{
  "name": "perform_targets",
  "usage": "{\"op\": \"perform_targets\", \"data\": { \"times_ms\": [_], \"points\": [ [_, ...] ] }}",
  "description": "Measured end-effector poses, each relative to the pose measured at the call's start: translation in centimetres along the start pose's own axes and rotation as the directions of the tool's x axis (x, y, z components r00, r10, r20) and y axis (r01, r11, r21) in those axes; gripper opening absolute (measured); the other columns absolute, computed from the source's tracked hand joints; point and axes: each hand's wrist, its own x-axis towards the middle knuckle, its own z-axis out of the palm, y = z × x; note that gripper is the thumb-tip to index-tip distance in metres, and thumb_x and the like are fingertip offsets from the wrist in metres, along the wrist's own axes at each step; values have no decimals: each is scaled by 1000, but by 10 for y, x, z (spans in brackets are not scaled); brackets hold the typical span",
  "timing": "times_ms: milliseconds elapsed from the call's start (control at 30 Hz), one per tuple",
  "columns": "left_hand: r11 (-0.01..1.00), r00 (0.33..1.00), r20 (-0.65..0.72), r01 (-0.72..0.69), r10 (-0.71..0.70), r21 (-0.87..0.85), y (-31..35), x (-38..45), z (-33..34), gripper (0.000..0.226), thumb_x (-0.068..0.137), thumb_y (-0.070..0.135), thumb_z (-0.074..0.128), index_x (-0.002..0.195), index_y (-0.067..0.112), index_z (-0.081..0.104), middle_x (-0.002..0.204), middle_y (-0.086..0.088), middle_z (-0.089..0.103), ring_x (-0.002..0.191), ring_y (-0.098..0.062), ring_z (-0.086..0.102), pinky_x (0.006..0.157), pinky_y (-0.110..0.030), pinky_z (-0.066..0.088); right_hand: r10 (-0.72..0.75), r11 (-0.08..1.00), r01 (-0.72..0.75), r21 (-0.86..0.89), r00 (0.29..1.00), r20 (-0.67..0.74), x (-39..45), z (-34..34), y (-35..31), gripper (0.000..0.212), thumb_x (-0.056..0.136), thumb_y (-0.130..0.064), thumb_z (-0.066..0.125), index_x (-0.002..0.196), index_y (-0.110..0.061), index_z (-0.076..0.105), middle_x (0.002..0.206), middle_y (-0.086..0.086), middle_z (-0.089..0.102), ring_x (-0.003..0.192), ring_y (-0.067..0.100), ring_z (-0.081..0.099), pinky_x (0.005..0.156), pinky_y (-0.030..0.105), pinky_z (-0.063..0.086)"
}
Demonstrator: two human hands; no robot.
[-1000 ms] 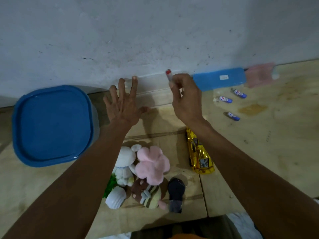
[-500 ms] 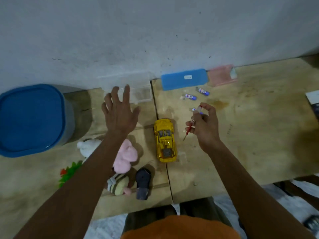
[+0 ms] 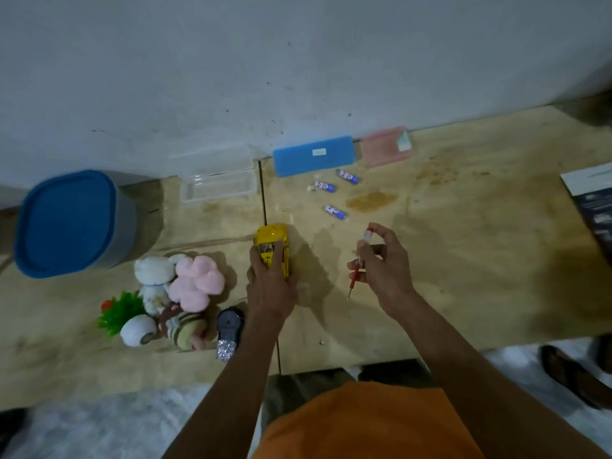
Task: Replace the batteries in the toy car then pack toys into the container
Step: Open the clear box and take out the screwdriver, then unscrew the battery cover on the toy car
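Our left hand (image 3: 270, 286) clamps the yellow toy car (image 3: 273, 248) on the table (image 3: 463, 260). At three o'clock from it, our right hand (image 3: 385, 265) pinches a red screwdriver (image 3: 356, 266).

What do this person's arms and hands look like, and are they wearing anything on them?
Both forearms are bare, with no sleeves in view. The left hand and right hand show no gloves, rings or watch. An orange garment covers the body below.
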Motion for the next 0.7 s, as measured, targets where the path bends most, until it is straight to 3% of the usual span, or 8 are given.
{"op": "perform_targets", "data": {
  "times_ms": [100,267,300,367,467,567,633,700],
  "points": [
    [997,999,-29,41,-43,-65,9,-4,0,74,96,32,61,159,33,22,162,-19,7,129,-52,39,101,-57,42,-6,1000,6,-7,1000,-2,-6,-20,1,32,99,-10,58,124,-30,56,94,14,58,57,16,65,58,36,58],
    [878,990,-119,8,-74,-478,17,-24,-2,69,89,12,67,150,32,43,153,-19,29,134,-34,40,103,-35,43,9,1000,-9,18,999,36,-18,-35,-4,34,99,-10,57,126,-31,55,97,18,59,60,19,64,60,35,57],
    [768,990,-65,53,-123,-639,18,-30,-6,66,88,13,67,146,39,49,147,-17,35,129,-32,47,97,-34,49,7,1000,-8,23,999,48,-21,-34,-6,34,99,-10,57,126,-32,55,97,18,59,60,18,64,60,34,56],
    [405,981,94,156,-169,-901,24,-45,-19,59,90,11,63,137,47,57,135,-17,53,102,-27,64,78,-38,57,-3,1000,1,27,998,66,-26,-29,-13,34,100,-10,57,126,-32,56,96,17,57,59,16,63,60,33,56],
    [-14,976,213,212,-40,-977,24,-67,-36,58,95,4,46,140,40,57,132,-9,67,96,-26,65,79,-44,54,-44,999,41,27,994,100,-40,-17,-27,32,100,-13,57,125,-33,57,96,15,59,59,12,64,57,31,54],
    [-207,981,151,174,119,-963,22,-81,-48,50,99,22,47,147,31,48,145,-18,55,101,-34,62,85,-46,51,-89,996,86,23,987,135,-63,-7,-43,33,100,-14,57,129,-29,57,94,12,60,62,14,61,51,27,51],
    [-253,981,112,150,157,-956,23,-90,-57,58,94,38,65,148,28,46,145,-22,52,99,-34,62,78,-44,54,-121,993,119,26,981,153,-81,0,-53,31,101,-15,56,129,-27,58,90,10,60,60,14,57,48,26,47],
    [-275,982,71,117,172,-954,23,-99,-65,75,79,25,83,144,33,46,141,-22,56,103,-40,62,76,-46,54,-148,989,147,19,976,160,-99,6,-59,25,100,-23,59,125,-26,62,88,7,60,59,12,54,47,25,44]
  ]
}}
